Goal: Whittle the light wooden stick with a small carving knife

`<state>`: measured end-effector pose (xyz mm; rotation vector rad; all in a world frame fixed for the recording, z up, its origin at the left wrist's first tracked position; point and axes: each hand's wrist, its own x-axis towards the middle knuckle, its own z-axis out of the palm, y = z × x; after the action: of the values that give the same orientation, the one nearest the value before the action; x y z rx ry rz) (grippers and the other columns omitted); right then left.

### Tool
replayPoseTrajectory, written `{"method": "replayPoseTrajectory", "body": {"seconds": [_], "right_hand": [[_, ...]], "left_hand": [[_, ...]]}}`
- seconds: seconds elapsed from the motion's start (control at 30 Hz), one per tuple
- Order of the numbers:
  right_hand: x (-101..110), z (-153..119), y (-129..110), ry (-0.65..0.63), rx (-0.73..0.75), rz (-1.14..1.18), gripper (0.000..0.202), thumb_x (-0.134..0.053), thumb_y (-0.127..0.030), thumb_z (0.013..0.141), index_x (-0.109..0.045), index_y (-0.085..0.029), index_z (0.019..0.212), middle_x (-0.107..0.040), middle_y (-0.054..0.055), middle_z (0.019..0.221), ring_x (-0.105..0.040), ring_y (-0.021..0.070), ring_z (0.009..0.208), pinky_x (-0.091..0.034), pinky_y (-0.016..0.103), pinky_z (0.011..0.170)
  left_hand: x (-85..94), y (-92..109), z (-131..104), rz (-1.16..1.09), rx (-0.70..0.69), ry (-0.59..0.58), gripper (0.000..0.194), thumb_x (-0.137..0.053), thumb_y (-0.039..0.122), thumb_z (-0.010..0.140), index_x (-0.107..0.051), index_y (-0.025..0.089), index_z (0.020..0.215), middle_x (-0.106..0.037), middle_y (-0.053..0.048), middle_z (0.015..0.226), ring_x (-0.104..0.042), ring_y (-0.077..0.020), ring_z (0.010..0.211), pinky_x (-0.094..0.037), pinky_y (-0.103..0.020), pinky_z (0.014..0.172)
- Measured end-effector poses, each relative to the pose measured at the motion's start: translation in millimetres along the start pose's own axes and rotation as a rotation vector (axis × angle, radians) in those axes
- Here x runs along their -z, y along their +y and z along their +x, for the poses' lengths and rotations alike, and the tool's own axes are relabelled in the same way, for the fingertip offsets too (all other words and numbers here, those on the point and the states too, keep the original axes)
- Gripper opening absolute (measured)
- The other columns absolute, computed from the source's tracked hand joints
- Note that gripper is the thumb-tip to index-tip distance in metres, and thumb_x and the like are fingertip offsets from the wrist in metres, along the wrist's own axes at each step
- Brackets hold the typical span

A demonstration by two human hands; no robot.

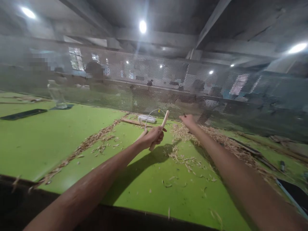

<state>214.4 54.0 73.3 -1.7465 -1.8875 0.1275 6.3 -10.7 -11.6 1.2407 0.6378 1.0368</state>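
Bottom of frame: dark table edge, then the green tabletop [43,141] running up to mid-frame. Both bare forearms reach from the lower corners toward centre. Wood shavings [183,158] lie scattered between and beyond the arms; a line of them runs diagonally from lower left to centre. Left hand [154,136], just left of centre, clenched around a pale wooden stick [163,125]; the stick passes through the fist, lower end showing below the hand, upper end tilted up and to the right above the knuckles, clear of the table. Right hand [189,121], slightly higher and to the right, well apart from the stick, pinching something small and dark at the fingertips; cannot tell what. Behind the left hand: a longer wood strip [132,122] flat on the table, a white object [147,118] with a thin wire loop. Far left: dark flat slab [22,114], clear bottle [56,94]. Beyond: perforated mesh screen [168,77] across the frame; blurred people behind it.
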Motion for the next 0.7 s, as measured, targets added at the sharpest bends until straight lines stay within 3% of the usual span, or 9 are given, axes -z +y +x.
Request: {"method": "replayPoseTrajectory", "body": {"seconds": [0.1,0.23,0.37,0.53,0.7], "right_hand": [[-15.9,-20.8,-28.0,-0.067,0.097,-0.165,0.032,-0.05,-0.034,0.091,-0.074,-0.013,0.089,-0.069,0.012,0.08,-0.059,0.0181,0.073,-0.038,0.024,0.064],[-27.8,-53.5,-47.6,-0.097,0.256,-0.408,0.033,-0.047,-0.033,0.09,-0.076,-0.016,0.095,-0.072,0.014,0.093,-0.064,0.0225,0.084,-0.041,0.026,0.067],[-27.4,-66.4,-47.8,-0.074,0.257,-0.539,0.038,-0.045,-0.032,0.092,-0.075,-0.011,0.1,-0.072,0.019,0.093,-0.067,0.0248,0.086,-0.043,0.027,0.068],[-31.4,-66.4,-48.8,-0.067,0.303,-0.555,0.038,-0.043,-0.029,0.094,-0.075,-0.01,0.099,-0.071,0.02,0.09,-0.067,0.0259,0.085,-0.044,0.028,0.069],[-34.1,-59.5,-45.0,-0.029,0.146,-0.533,0.039,-0.041,-0.026,0.095,-0.074,-0.005,0.103,-0.07,0.023,0.096,-0.066,0.0268,0.09,-0.045,0.03,0.073]], "left_hand": [[-2.2,-0.9,-2.7,-0.024,-0.037,0.044,0.023,-0.046,0.036,0.093,-0.056,0.016,0.097,-0.045,0.003,0.062,-0.035,-0.0073,0.044,-0.027,-0.019,0.038],[-14.6,3.2,-12.1,-0.055,-0.082,-0.015,0.022,-0.049,0.037,0.093,-0.049,0.018,0.084,-0.043,0.004,0.061,-0.036,-0.0067,0.045,-0.029,-0.019,0.041],[-25.6,3.9,-19.2,-0.059,-0.087,-0.06,0.026,-0.054,0.042,0.092,-0.044,0.02,0.085,-0.04,0.007,0.06,-0.031,-0.0048,0.043,-0.025,-0.017,0.04],[-26.2,1.1,-20.4,-0.205,-0.077,-0.141,0.028,-0.058,0.042,0.09,-0.043,0.019,0.085,-0.036,0.009,0.062,-0.027,-0.0028,0.043,-0.022,-0.015,0.04],[-29.2,-0.9,-23.4,-0.162,-0.047,-0.092,0.031,-0.061,0.041,0.089,-0.041,0.019,0.084,-0.037,0.008,0.062,-0.031,-0.0028,0.044,-0.023,-0.015,0.041]]}}
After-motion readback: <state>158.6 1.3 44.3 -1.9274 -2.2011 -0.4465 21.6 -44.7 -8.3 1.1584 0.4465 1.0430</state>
